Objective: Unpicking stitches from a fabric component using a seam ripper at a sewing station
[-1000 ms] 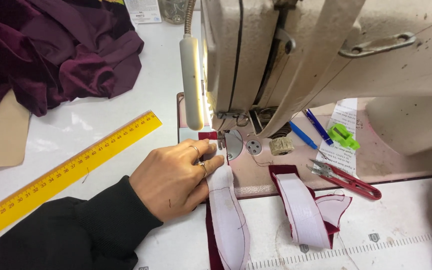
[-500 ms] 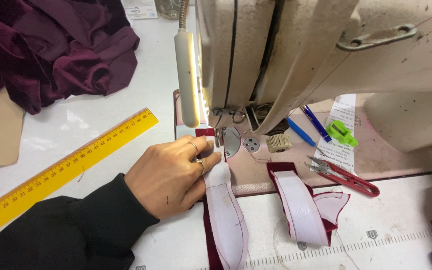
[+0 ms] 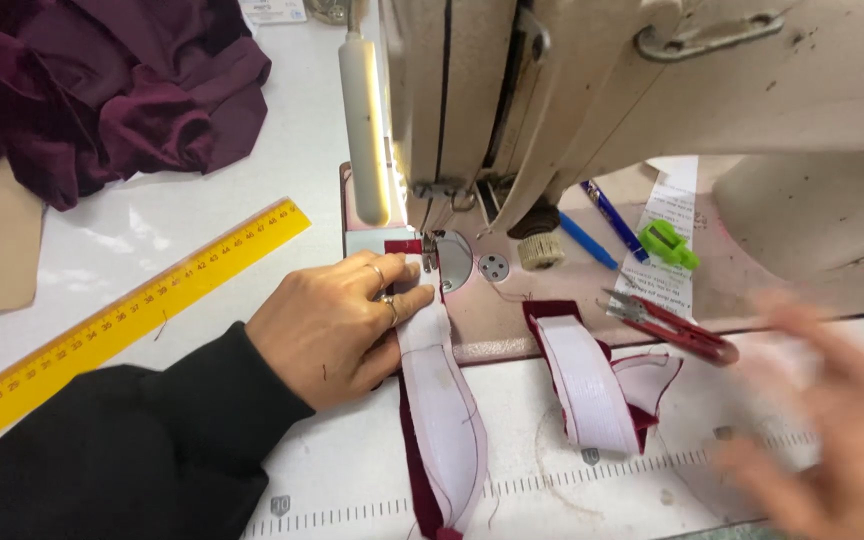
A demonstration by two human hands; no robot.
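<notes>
Pressing left hand point(image 3: 337, 325) fingers point(image 3: 407, 300) flat on white-lined maroon strip point(image 3: 442, 400) beside presser foot point(image 3: 432, 250); right hand point(image 3: 822, 430) blurring, fingers spread, holding nothing. Lying leftward on white bench point(image 3: 152, 230): yellow ruler point(image 3: 122, 320), maroon fabric point(image 3: 102, 90).

A white table point(image 3: 182, 230) is carrying a sewing machine point(image 3: 592, 90), with maroon cloth point(image 3: 102, 90) lying far left, a yellow ruler point(image 3: 122, 315) left and lined fabric pieces point(image 3: 442, 420) near.

The right hand point(image 3: 822, 420) is motion-blurred, perhaps open; the crumpled maroon velvet cloth point(image 3: 102, 90) runs off the top-left edge.
</notes>
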